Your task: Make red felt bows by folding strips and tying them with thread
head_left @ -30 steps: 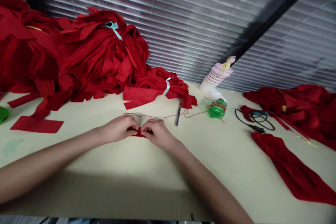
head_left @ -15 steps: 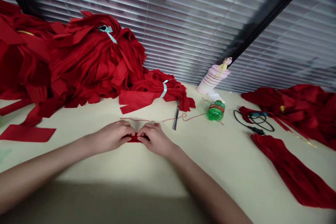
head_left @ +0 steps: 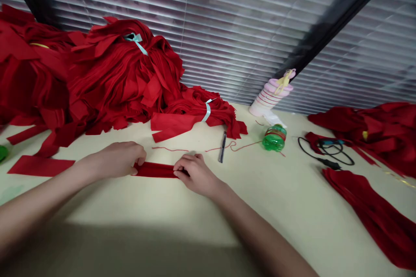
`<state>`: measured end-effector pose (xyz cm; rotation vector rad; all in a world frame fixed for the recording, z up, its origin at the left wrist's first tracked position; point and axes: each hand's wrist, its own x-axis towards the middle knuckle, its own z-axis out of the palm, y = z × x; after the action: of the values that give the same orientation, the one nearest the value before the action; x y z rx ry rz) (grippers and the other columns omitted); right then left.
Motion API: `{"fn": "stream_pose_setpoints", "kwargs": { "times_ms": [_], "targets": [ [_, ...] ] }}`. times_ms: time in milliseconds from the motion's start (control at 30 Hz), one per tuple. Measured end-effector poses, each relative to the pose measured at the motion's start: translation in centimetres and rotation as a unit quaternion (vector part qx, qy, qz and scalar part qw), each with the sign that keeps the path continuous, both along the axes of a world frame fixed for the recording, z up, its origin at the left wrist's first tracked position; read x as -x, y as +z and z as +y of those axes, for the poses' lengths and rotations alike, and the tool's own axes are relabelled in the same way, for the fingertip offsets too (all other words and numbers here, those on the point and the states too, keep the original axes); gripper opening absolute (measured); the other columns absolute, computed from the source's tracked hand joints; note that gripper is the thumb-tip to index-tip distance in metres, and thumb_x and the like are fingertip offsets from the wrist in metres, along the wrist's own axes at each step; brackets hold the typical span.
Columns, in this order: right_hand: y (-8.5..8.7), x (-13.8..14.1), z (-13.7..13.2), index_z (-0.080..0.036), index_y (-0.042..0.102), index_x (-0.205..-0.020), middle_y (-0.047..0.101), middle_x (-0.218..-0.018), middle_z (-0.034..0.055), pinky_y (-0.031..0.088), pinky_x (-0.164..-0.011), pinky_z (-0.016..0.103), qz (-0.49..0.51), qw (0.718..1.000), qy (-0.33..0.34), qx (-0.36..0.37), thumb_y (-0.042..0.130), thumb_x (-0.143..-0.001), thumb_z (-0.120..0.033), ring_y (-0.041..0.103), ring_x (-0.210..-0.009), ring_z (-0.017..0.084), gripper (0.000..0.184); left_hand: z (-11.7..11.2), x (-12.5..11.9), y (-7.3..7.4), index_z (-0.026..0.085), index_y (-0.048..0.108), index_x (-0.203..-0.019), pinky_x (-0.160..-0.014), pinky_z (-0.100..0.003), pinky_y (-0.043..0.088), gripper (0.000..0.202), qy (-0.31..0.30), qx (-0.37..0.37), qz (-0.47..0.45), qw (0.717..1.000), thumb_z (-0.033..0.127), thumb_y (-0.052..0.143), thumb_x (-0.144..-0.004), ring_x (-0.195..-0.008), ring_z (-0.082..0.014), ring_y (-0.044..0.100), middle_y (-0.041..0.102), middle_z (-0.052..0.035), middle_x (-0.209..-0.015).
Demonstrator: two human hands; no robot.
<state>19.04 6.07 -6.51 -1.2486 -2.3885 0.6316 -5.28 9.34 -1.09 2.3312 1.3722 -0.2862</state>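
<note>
Cream table [head_left: 136, 216]: L hand [head_left: 112, 160], R hand [head_left: 195, 175] fingers [head_left: 183, 166] curled on red fabric strip [head_left: 154, 170] ends.

Looks like a small sewing workroom to me, maybe tucked into an office building. There are big heaps of red fabric strips [head_left: 120, 82] piled on a long cream table [head_left: 286, 199], a bundle tied with pale blue ribbon [head_left: 206, 112], loose red thread [head_left: 240, 146] lying about, and slatted window blinds [head_left: 234, 39] right behind.
</note>
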Motion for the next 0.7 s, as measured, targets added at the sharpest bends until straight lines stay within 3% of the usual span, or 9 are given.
{"fn": "stream_pose_setpoints", "kwargs": {
  "times_ms": [133, 233, 367, 533, 700],
  "targets": [
    [0.0, 0.1, -0.1, -0.017, 0.058, -0.074, 0.063, -0.077, -0.0009, 0.028, -0.074, 0.029, -0.01, 1.0, 0.0, -0.006, 0.059, -0.08, -0.011, 0.056, -0.078, 0.013, 0.009, -0.4, -0.4, 0.4, 0.023, 0.061, -0.076, -0.065, -0.028, 0.038, 0.016, -0.026, -0.031, -0.001, 0.999, 0.015, 0.052, -0.065, -0.076, -0.0197, 0.055, 0.06, -0.0019, -0.081],
    [0.0, 0.1, -0.1, -0.017, 0.058, -0.075, 0.063, -0.078, -0.0013, 0.028, -0.074, 0.029, -0.014, 1.0, -0.001, -0.014, 0.06, -0.08, -0.011, 0.056, -0.078, 0.013, 0.009, -1.2, -2.2, 0.4, 0.02, 0.06, -0.073, -0.067, -0.028, 0.04, 0.009, -0.069, -0.088, -0.069, 0.991, 0.018, 0.052, -0.075, -0.079, -0.0197, 0.055, 0.06, -0.003, -0.077],
    [-0.2, 0.1, -0.1, -0.018, 0.058, -0.076, 0.064, -0.08, -0.0012, 0.028, -0.073, 0.03, -0.018, 1.0, 0.002, -0.024, 0.059, -0.08, -0.011, 0.056, -0.079, 0.013, 0.008, -2.4, -5.3, -1.4, 0.019, 0.064, -0.084, -0.076, -0.028, 0.043, 0.021, -0.123, -0.116, -0.196, 0.966, 0.023, 0.044, -0.089, -0.085, -0.0172, 0.055, 0.061, -0.0039, -0.084],
    [-0.3, 0.1, -0.1, -0.018, 0.057, -0.075, 0.065, -0.077, -0.0007, 0.027, -0.073, 0.031, -0.031, 0.999, 0.012, -0.032, 0.057, -0.083, -0.012, 0.056, -0.082, 0.015, 0.009, -2.8, -6.3, -4.1, 0.018, 0.066, -0.092, -0.073, -0.03, 0.046, 0.024, -0.1, -0.14, -0.177, 0.969, 0.025, 0.043, -0.091, -0.084, -0.0188, 0.057, 0.062, -0.0062, -0.086],
    [-0.4, 0.1, -0.2, -0.016, 0.058, -0.077, 0.065, -0.082, 0.0017, 0.027, -0.075, 0.032, -0.036, 0.998, 0.018, -0.04, 0.055, -0.084, -0.012, 0.055, -0.085, 0.016, 0.009, -2.4, -5.9, -4.0, 0.019, 0.067, -0.089, -0.074, -0.029, 0.046, 0.023, -0.099, -0.111, -0.203, 0.968, 0.022, 0.044, -0.09, -0.083, -0.0177, 0.057, 0.062, -0.005, -0.086]
  ]
}}
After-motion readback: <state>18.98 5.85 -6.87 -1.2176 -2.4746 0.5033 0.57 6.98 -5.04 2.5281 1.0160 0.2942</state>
